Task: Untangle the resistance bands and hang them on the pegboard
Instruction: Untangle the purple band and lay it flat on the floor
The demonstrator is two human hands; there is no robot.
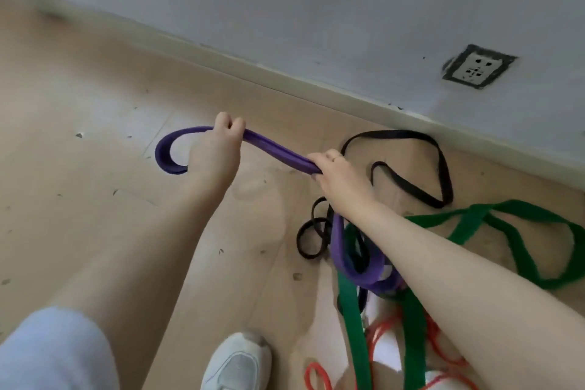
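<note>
Purple band [278,149] doubled, taut | left hand [218,149], right hand [335,177] grip it

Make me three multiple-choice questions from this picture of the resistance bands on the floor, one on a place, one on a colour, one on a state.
1. Where is the white wall socket?
A. on the wall, upper right
B. on the floor, lower left
C. beside the white shoe

2. What colour is the flat elastic band stretched between both hands?
A. orange
B. purple
C. black

3. What is the left hand doing?
A. resting flat on the floor
B. gripping the band
C. hanging idle

Answers: 1 A, it sits above the skirting board at the right. 2 B, the span between the left hand and right hand is purple. 3 B, its fingers curl round the band.
</note>
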